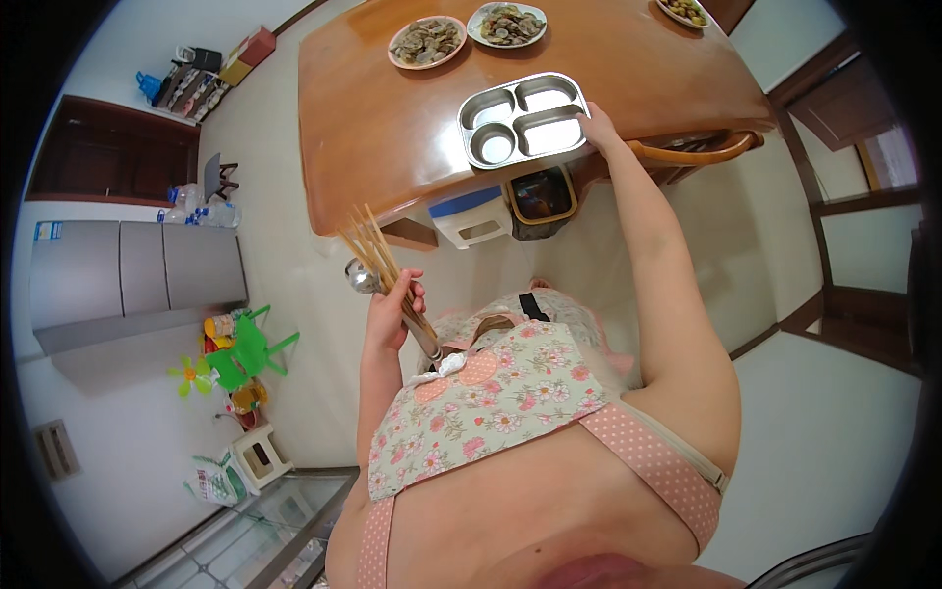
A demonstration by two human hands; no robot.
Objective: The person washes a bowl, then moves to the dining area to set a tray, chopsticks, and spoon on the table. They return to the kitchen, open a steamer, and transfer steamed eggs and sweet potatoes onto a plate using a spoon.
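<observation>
My left hand point(392, 313) is closed around a bundle of wooden chopsticks point(377, 249) together with a metal ladle. The ladle's round, shiny bowl point(361, 276) sticks out beside the chopsticks, and its handle points down towards my apron. With my right hand point(600, 127) I grip the right edge of a stainless steel divided tray point(523, 120). Its compartments, one of them round, hold nothing. The tray is at the near edge of the wooden table point(368, 125); whether it rests there or is held just above, I cannot tell.
Plates of clams point(429, 43) point(508, 25) stand at the table's far side, and a dish of food point(684, 12) is at the far right. Below the near edge are a plastic stool point(473, 219), a lined bin point(543, 199) and a wooden chair point(695, 151). A refrigerator point(140, 269) stands left.
</observation>
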